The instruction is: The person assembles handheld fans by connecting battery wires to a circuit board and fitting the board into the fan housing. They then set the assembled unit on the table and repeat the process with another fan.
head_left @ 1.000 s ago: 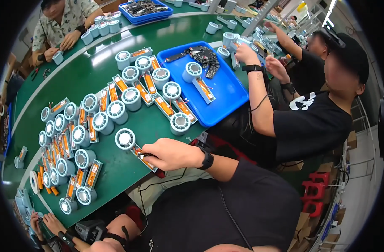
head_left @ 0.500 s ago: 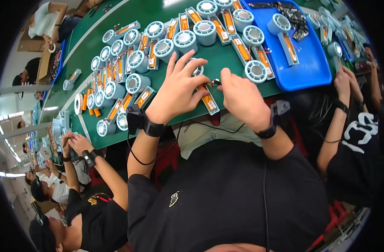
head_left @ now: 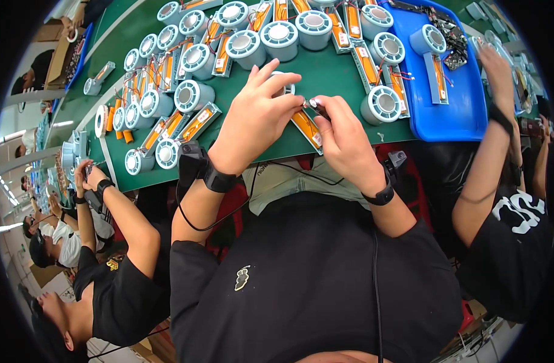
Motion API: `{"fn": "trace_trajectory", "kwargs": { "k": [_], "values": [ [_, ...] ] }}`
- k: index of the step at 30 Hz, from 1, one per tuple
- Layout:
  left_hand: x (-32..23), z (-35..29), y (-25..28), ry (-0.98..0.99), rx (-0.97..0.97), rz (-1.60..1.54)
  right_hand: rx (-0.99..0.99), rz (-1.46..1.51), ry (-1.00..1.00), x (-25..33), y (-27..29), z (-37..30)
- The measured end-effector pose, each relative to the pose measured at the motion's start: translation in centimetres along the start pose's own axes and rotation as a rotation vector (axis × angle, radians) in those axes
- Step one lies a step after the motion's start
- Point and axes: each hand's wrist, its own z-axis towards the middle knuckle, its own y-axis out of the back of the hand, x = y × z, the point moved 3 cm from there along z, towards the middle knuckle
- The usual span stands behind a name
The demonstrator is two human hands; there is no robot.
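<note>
My left hand (head_left: 262, 118) is closed in a pinch on a thin wire end (head_left: 305, 104); its other fingers are raised. Facing it, my right hand (head_left: 346, 136) grips a small dark part (head_left: 318, 109) with a whitish end, which looks like a circuit board. The two sets of fingertips nearly meet. Beneath them lies a light blue unit with an orange-wrapped battery (head_left: 307, 130) in its long handle. Its round head (head_left: 283, 85) is mostly hidden behind my left hand.
Rows of similar light blue units (head_left: 280, 39) cover the green table (head_left: 325, 72). A blue tray (head_left: 455, 124) at right holds black parts (head_left: 449, 36) and one unit. Orange rolls (head_left: 118, 118) and a white ring (head_left: 101, 121) lie at left. Co-workers sit on both sides.
My view has shifted, so the table's things sit differently in it. My right hand has turned, showing its thumb on the dark part. The right co-worker's arm reaches farther up the table.
</note>
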Motion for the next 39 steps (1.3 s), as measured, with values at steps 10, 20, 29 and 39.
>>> {"fn": "trace_trajectory", "kwargs": {
  "k": [10,20,29,39],
  "values": [
    [-1.2,0.3,1.1,-0.033,0.123,0.238,0.038,-0.093,0.077,0.3,0.4,0.0],
    [0.3,-0.7,0.3,-0.206,0.022,0.195,-0.082,-0.26,0.13,1.3,1.5,0.4],
    [1.0,-3.2,0.0,-0.186,-0.226,0.029,-0.109,-0.325,0.218,2.1,0.2,0.1],
    [-1.1,-1.6,1.4,-0.16,-0.027,0.191,0.002,0.146,0.074,-1.8,0.9,-0.4]
  ]
}}
